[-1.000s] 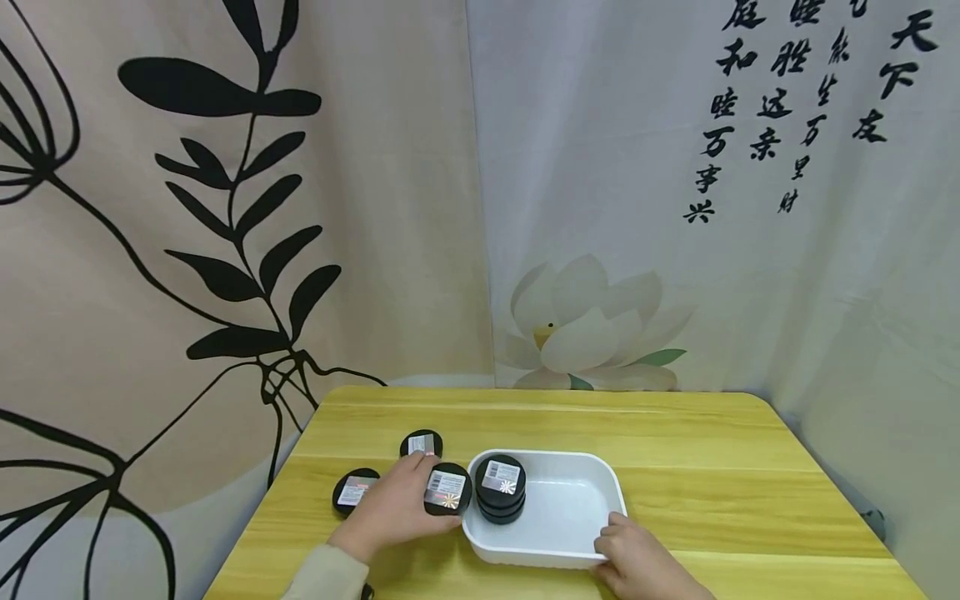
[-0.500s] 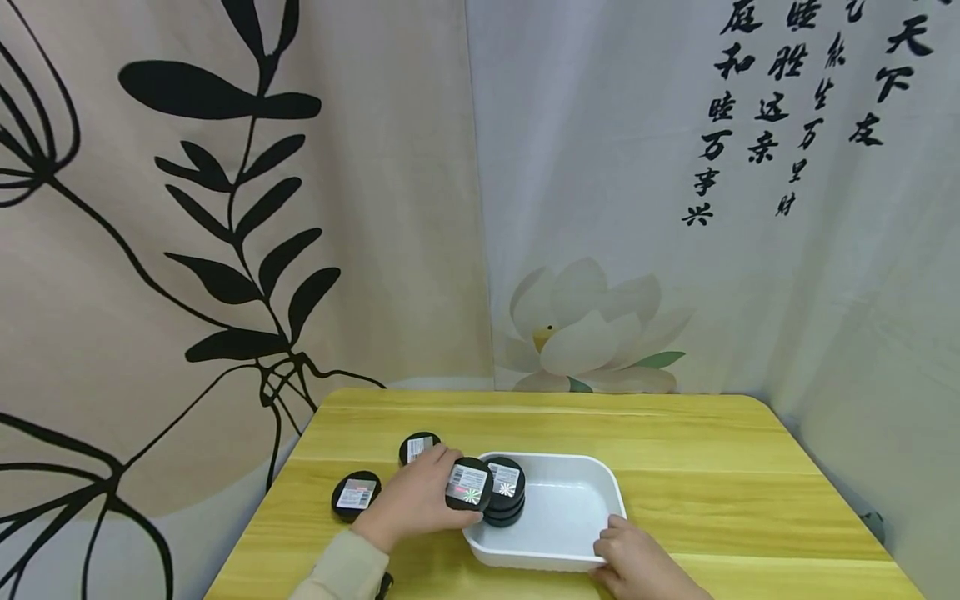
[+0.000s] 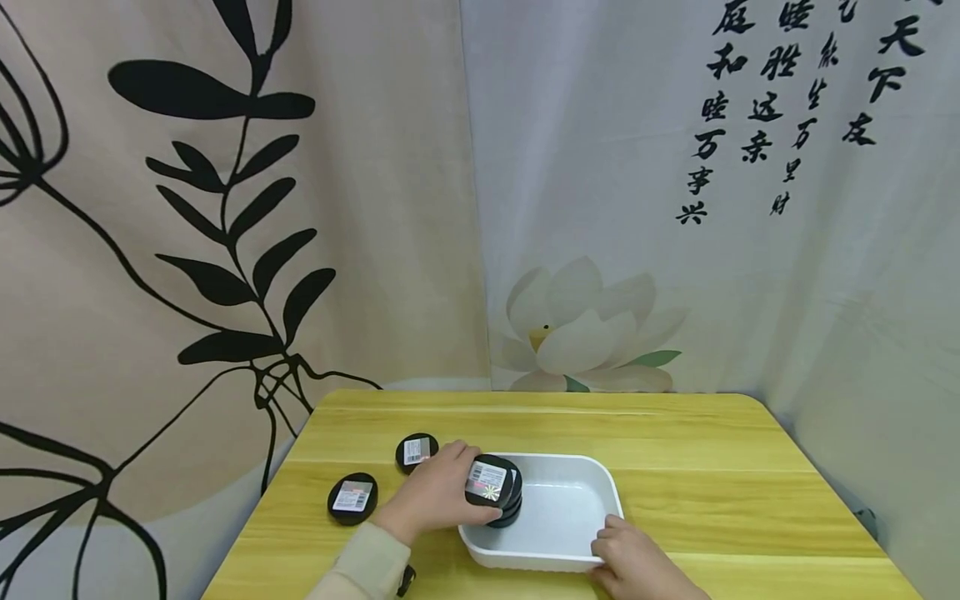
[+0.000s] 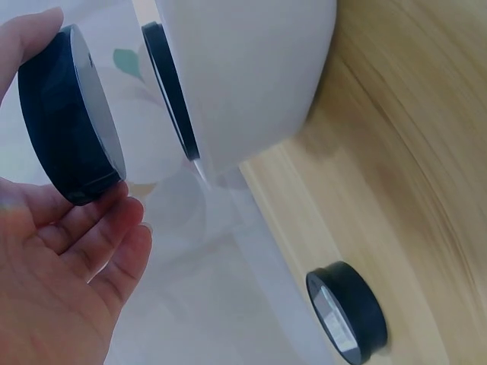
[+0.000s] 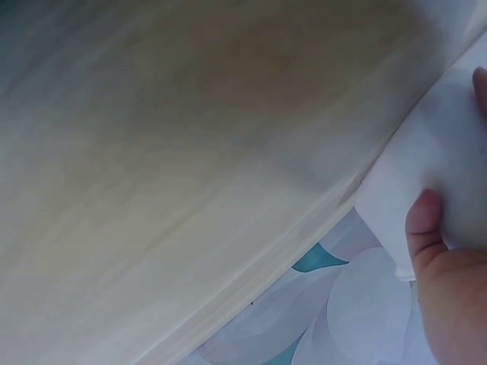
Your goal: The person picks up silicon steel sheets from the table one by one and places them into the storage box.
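My left hand (image 3: 438,492) pinches a flat round black container (image 3: 487,481) by its edge, its barcode label facing up. That container is over the left end of a white tray (image 3: 562,558), overlapping a short stack of similar containers (image 3: 510,517) inside. In the left wrist view, thumb and fingers of the left hand (image 4: 68,266) span the held container (image 4: 57,114), apart from the tray wall (image 4: 251,76). At the tray's front right corner, my right hand (image 3: 637,554) grips the rim. The right wrist view shows the right hand's thumb (image 5: 424,217) against the white tray (image 5: 396,182).
Two more labelled black containers lie on the wooden table (image 3: 712,483), left of the tray: a near one (image 3: 352,498) and a far one (image 3: 417,452). A printed curtain (image 3: 405,208) hangs behind the table.
My left hand has carried the black container rightward, from beside the tray's left rim to over the stack. The right hand has stayed at the tray's corner.
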